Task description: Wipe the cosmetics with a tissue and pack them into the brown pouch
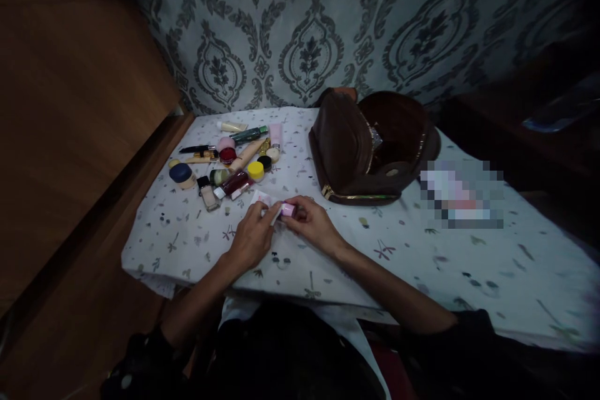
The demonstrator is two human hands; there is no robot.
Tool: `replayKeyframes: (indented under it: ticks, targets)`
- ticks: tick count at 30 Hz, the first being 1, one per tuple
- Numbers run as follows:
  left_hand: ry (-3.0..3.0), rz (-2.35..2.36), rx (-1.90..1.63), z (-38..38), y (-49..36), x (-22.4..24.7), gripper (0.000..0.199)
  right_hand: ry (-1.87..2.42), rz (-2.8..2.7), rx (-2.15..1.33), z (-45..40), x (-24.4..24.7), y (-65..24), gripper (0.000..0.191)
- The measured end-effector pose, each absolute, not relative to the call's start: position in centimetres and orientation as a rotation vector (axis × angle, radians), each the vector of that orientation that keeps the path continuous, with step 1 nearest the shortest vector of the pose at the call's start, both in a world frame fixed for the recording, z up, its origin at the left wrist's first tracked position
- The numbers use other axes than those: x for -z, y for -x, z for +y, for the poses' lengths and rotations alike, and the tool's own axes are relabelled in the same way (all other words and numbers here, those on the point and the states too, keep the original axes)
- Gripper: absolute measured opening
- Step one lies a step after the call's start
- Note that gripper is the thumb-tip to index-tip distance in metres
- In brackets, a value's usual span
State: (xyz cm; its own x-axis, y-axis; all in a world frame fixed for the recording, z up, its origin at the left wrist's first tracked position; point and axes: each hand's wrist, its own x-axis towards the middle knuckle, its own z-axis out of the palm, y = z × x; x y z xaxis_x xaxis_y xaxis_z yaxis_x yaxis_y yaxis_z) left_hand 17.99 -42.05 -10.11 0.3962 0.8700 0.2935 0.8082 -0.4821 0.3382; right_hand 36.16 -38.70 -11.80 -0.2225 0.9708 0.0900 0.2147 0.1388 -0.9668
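Just in front of the cosmetics, both hands meet over a small white tube (265, 199) with pink marks and a purple cap (287, 210). My left hand (254, 232) is closed around the white body, hiding part of it. The fingers of my right hand (315, 225) pinch the purple cap. Close by on the left lie a dark red bottle (235, 183), a nail polish bottle (208, 195) with a black cap and a yellow-lidded jar (255, 170). Whether the cap is loose or still on the tube cannot be made out.
A brown zip bag (340, 144) stands gaping at the back. More tubes, jars and pencils lie left of it, including a blue-lidded jar (182, 175). A blurred-out flat item (462, 195) is on the right. A patterned cloth (187, 237) covers the table; a wooden cabinet (79, 69) borders its left.
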Motion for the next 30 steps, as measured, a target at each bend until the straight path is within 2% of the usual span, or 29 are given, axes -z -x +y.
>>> replayKeyframes:
  ticks: [4,12,20,26,30]
  targets:
    - [-2.536,1.633,-0.558,-41.5,-17.1,10.1,0.054,1.2,-1.717,-0.93,-38.7,11.9,-36.3,0.021]
    - [-2.527,1.878,-0.343,-40.8,-15.9,9.0,0.047,1.224,-1.823,-0.85,-38.7,11.3,-36.6,0.021]
    - [-2.607,1.563,-0.52,-40.5,-17.0,8.6,0.048,1.221,-1.837,-0.836,-38.8,11.2,-36.6,0.021]
    - [-2.532,1.742,-0.438,-39.1,-16.4,8.6,0.047,1.216,-1.875,-0.79,-38.8,11.2,-36.7,0.024]
    - [-2.471,1.582,-0.632,-39.8,-16.8,8.7,0.043,1.239,-1.897,-0.758,-38.7,11.4,-36.8,0.024]
